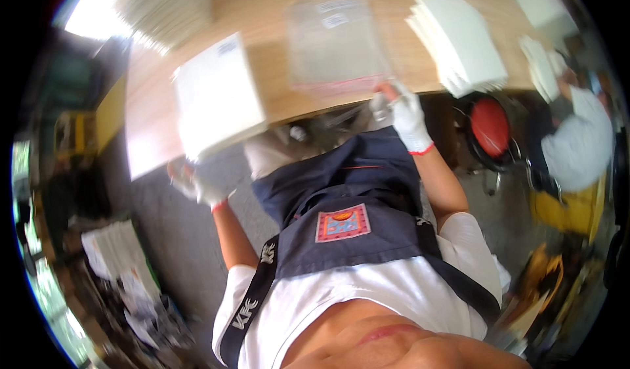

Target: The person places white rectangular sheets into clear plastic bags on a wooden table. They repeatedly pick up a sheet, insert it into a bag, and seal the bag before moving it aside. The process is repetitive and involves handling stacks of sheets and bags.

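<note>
My left hand [197, 185], in a white glove with bare fingertips and a red cuff, is open with its fingers apart. It is just below the near edge of a stack of white sheets [220, 96] on the table. My right hand [408, 114], gloved the same way, is at the near right corner of a pile of clear plastic bags [335, 47]. Its fingers are bent together there, and what they hold, if anything, is too blurred to make out. The bags have a pink strip along their near edge and small white labels at the far end.
The wooden table [279, 109] also carries a fanned white stack [459, 44] at right and a tall pile [164, 8] at far left. A red stool [489, 132] is under the right side. Another person [577, 139] sits further right. Bundled papers [118, 251] stand at lower left.
</note>
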`<action>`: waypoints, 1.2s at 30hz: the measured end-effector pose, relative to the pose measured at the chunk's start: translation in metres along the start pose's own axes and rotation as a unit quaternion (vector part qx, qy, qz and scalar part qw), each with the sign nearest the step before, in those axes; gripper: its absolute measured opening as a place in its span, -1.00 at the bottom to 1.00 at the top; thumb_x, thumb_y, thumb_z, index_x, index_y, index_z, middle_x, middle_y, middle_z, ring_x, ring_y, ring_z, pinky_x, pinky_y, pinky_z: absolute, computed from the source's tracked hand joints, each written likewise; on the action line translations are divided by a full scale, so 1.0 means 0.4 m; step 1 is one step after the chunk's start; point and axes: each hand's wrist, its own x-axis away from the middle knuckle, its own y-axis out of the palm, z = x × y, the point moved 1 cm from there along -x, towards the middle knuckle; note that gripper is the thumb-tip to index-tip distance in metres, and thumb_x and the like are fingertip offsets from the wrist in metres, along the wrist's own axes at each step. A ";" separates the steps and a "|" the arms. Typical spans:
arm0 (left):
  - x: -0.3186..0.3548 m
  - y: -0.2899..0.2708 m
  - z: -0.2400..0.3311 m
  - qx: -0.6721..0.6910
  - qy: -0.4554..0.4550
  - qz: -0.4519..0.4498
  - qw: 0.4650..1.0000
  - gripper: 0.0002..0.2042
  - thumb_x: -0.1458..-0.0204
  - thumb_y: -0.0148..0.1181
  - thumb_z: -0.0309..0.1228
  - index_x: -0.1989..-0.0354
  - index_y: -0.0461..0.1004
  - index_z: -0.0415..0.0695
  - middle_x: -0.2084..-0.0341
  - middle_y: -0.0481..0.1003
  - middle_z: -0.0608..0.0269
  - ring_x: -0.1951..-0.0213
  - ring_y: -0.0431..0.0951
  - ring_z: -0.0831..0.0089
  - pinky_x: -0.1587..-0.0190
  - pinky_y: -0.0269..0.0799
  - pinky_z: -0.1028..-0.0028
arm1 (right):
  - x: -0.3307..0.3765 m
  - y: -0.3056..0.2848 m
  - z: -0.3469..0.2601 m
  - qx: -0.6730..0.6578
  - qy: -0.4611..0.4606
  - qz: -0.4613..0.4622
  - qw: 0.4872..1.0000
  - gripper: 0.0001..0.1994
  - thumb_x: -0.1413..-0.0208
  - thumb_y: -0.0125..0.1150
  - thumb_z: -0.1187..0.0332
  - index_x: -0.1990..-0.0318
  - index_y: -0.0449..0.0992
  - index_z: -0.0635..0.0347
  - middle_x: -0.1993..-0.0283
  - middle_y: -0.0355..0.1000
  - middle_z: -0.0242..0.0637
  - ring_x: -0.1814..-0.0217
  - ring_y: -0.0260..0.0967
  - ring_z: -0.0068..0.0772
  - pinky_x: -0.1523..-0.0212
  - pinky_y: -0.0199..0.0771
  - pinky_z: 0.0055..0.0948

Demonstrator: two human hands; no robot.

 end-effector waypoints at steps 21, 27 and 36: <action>0.258 0.573 0.211 -0.238 0.386 -0.553 0.699 -0.63 0.10 0.16 -0.23 0.09 0.40 -0.05 0.03 0.34 0.20 -0.04 0.30 0.10 -0.11 0.14 0.14 | 0.018 -0.599 -0.142 -0.172 0.061 0.301 0.936 -0.82 -0.08 0.19 0.29 0.24 0.44 0.16 0.58 0.32 -0.41 0.69 0.18 -0.66 0.77 0.13 -0.73; 0.263 0.597 0.233 -0.390 0.298 -0.581 0.650 -0.64 0.19 0.20 -0.36 0.12 0.40 0.06 0.13 0.41 0.27 0.10 0.44 0.18 0.15 0.44 0.19 | 0.108 -0.640 -0.062 -0.190 0.079 0.284 0.937 -0.82 -0.16 0.05 0.23 0.18 0.38 0.08 0.41 0.40 -0.27 0.68 0.20 -0.53 0.75 0.16 -0.62; 0.225 0.575 0.159 -0.213 0.203 -0.554 0.779 -0.71 0.21 0.05 -0.53 0.24 0.44 -0.02 0.25 0.46 0.18 0.15 0.44 0.16 0.14 0.40 0.26 | 0.228 -0.379 -0.102 -0.125 0.041 0.151 0.980 -0.58 -0.05 0.08 0.29 -0.04 0.29 0.33 0.21 0.45 -0.20 0.43 0.44 -0.48 0.59 0.37 -0.64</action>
